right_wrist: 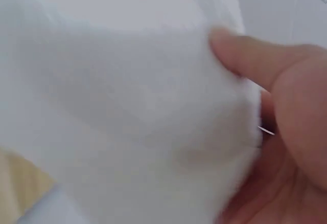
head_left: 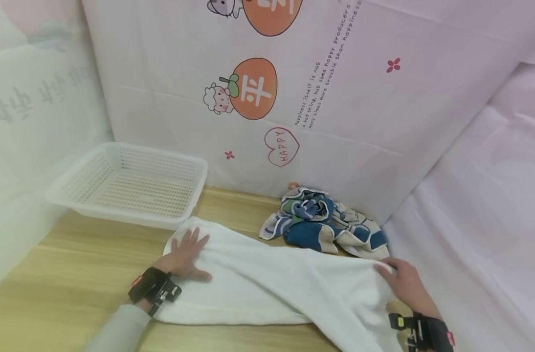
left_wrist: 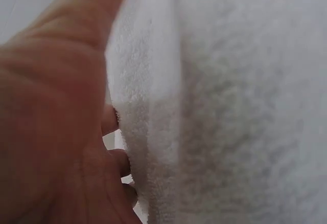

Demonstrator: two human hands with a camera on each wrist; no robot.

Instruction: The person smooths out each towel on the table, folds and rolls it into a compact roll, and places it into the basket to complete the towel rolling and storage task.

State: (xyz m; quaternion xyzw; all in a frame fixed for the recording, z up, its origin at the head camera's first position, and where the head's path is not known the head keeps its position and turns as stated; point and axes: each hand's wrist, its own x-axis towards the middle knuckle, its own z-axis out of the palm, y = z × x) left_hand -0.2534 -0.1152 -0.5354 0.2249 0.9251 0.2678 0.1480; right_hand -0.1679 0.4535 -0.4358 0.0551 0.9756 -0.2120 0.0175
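A white terry towel is spread across the table, with a diagonal fold running from its middle toward the lower right. On the towel's left end my left hand rests with its fingers spread. The left wrist view has the towel's pile close up beside the palm and fingertips. At the right end, my right hand pinches the towel's upper corner. The right wrist view has the thumb on the near face of the raised cloth, the other fingers mostly hidden behind it.
A white perforated plastic basket stands at the back left, its front corner near the towel. Crumpled blue, beige and green patterned cloths lie against the back wall, just behind the towel. Printed white sheeting encloses the wooden table.
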